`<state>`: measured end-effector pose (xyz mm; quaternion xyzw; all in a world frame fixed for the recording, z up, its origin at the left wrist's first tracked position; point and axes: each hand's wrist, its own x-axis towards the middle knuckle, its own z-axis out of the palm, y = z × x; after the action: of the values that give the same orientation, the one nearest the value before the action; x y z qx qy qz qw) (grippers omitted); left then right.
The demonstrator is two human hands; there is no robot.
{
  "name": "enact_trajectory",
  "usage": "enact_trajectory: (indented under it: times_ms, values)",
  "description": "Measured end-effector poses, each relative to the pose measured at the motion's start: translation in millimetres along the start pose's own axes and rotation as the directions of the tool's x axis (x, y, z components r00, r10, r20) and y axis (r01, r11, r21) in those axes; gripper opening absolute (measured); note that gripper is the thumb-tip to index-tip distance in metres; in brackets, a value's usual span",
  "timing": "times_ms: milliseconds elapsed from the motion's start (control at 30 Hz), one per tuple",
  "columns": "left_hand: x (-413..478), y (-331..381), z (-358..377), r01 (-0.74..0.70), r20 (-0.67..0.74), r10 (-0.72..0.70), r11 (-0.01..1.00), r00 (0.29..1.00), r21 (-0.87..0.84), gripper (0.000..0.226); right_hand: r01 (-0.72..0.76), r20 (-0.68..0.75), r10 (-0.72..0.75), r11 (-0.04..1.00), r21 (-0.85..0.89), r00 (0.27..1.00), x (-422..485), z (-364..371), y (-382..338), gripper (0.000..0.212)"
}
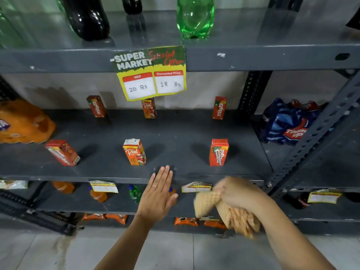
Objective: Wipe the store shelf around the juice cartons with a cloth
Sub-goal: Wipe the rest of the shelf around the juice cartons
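Observation:
Several small juice cartons stand spaced out on the dark grey shelf point(175, 137). In the front row are a tilted red carton point(62, 152), an orange Real carton point(134, 152) and a red Maaza carton point(218, 152). Three more cartons line the back, among them a Real carton point(149, 108). My left hand point(158, 195) is flat and open, its fingertips at the shelf's front edge, just right of the front Real carton. My right hand point(236, 192) is below the shelf edge, blurred, gripping a bunched orange checked cloth point(229, 212) that hangs down.
An orange bottle pack point(21, 122) lies at the shelf's left end and a blue Thums Up pack point(288, 121) at the right, beyond a slotted upright point(251, 92). A price sign point(151, 72) hangs from the upper shelf, which holds bottles. Lower shelves carry bottles and snack packets.

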<state>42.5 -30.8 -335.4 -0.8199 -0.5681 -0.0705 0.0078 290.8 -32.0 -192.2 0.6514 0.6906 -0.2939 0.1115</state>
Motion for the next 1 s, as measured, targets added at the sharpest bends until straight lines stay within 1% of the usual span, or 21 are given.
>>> enact_trajectory:
  times_ms: [33,67,133,200,233,300,367,400,467,567,600,633,700,733,767,800,833,867,900,967,1000]
  values:
    - [-8,-8,1,0.023,-0.004,-0.023,1.0,1.0,0.005,0.069,0.056,-0.108,-0.057,0.998,-0.01,0.993,9,-11,-14,0.028]
    - [-16,-17,2,0.04,-0.005,-0.04,0.999,0.999,0.016,0.068,0.103,-0.233,-0.105,0.994,-0.018,0.967,23,-24,-30,0.028]
    - [-28,-35,3,0.035,0.013,-0.036,0.997,0.999,0.075,0.067,0.16,-0.435,-0.137,0.987,0.016,0.89,64,-48,-62,0.033]
    - [-32,-46,0,-0.023,0.05,0.015,0.987,0.999,0.16,0.068,0.176,-0.544,-0.146,0.984,0.003,0.826,107,-61,-90,0.043]
    - [-32,-50,-1,-0.047,0.061,0.036,0.98,0.998,0.192,0.068,0.155,-0.544,-0.148,0.987,-0.033,0.826,127,-61,-102,0.045]
    - [-31,-52,-4,-0.076,0.064,0.063,0.972,0.996,0.223,0.069,0.094,-0.44,-0.105,0.994,-0.047,0.892,155,-51,-112,0.046]
    - [-32,-54,-4,-0.09,0.049,0.082,0.972,0.995,0.216,0.069,0.041,-0.316,-0.079,0.991,-0.125,0.945,170,-30,-113,0.05]
    - [-33,-55,-3,-0.094,0.042,0.087,0.975,0.995,0.2,0.07,0.043,-0.285,-0.098,0.981,-0.191,0.953,169,-20,-114,0.051]
    - [-34,-59,0,-0.101,0.037,0.096,0.981,0.995,0.163,0.07,0.101,-0.277,-0.184,0.952,-0.288,0.943,157,2,-114,0.053]
    - [-37,-68,6,-0.133,0.026,0.13,0.982,0.991,0.135,0.071,0.191,-0.291,-0.276,0.938,-0.289,0.916,110,40,-107,0.064]
    - [-39,-73,6,-0.14,0.023,0.138,0.983,0.99,0.117,0.071,0.214,-0.284,-0.291,0.938,-0.271,0.914,90,55,-104,0.066]
    - [-43,-80,6,-0.142,0.015,0.141,0.985,0.99,0.097,0.071,0.24,-0.245,-0.302,0.938,-0.251,0.921,71,70,-101,0.064]
    - [-53,-102,6,-0.127,-0.023,0.129,0.99,0.991,0.057,0.069,0.265,-0.086,-0.278,0.955,-0.133,0.957,45,88,-99,0.05]
    - [-59,-114,5,-0.112,-0.049,0.114,0.993,0.992,0.035,0.067,0.213,-0.002,-0.213,0.977,-0.021,0.977,39,86,-99,0.04]
    - [-64,-128,3,-0.096,-0.074,0.097,0.995,0.993,0.018,0.067,0.127,0.066,-0.135,0.985,0.115,0.989,35,76,-100,0.033]
    - [-71,-144,2,-0.078,-0.094,0.078,0.997,0.993,0.006,0.066,0.056,0.067,-0.073,0.97,0.237,0.995,35,63,-102,0.032]
    - [-77,-161,1,-0.056,-0.108,0.056,0.998,0.993,-0.002,0.066,0.028,-0.008,-0.027,0.947,0.319,1.0,37,48,-102,0.036]
    - [-84,-180,0,-0.037,-0.116,0.036,0.999,0.993,-0.007,0.066,0.032,-0.121,0.016,0.924,0.38,0.993,42,33,-103,0.039]
    - [-89,-198,-1,-0.021,-0.115,0.02,1.0,0.993,-0.008,0.067,0.036,-0.25,0.069,0.919,0.394,0.966,47,17,-105,0.041]
    - [-96,-227,-3,-0.01,-0.084,0.011,1.0,0.996,0.009,0.067,-0.019,-0.483,0.181,0.947,0.321,0.857,65,-4,-113,0.049]
    - [-98,-238,-2,-0.027,-0.059,0.029,0.999,0.998,0.027,0.067,-0.082,-0.55,0.224,0.959,0.271,0.804,75,-8,-120,0.054]
